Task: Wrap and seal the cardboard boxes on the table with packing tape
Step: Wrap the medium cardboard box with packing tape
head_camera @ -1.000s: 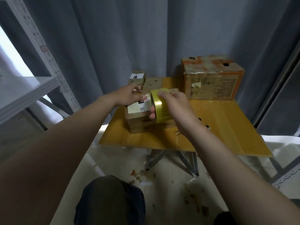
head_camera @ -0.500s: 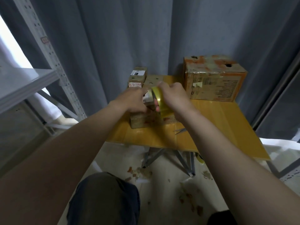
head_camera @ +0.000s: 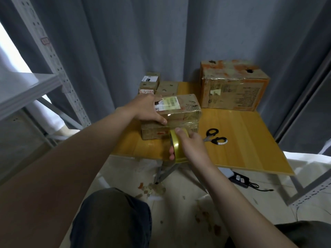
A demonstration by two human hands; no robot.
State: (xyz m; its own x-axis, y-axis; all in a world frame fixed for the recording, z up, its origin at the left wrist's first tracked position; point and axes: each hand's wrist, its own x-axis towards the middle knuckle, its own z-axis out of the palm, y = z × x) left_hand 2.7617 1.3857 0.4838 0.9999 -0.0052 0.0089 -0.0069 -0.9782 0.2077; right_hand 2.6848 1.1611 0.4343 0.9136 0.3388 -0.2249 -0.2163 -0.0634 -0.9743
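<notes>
A brown cardboard box (head_camera: 186, 111) with a white and green label sits at the near left of the yellow table (head_camera: 238, 140), glossy with clear tape across its front. My left hand (head_camera: 146, 110) lies flat on the box's left top, with its thumb along the near upper edge. My right hand (head_camera: 188, 145) grips a yellow roll of packing tape (head_camera: 176, 147) just in front of the box's near face, at the table's edge. A strip of tape runs from the roll up onto the box.
Black-handled scissors (head_camera: 215, 136) lie on the table right of the roll. A large worn orange box (head_camera: 232, 86) stands at the back right, small boxes (head_camera: 150, 83) at the back left. A metal shelf (head_camera: 28, 86) rises at left. A black adapter (head_camera: 239, 179) lies on the floor.
My right hand has pulled the tape roll from the box's top down over its near face to the table edge. My left hand has flattened on the box, and the scissors have come into sight.
</notes>
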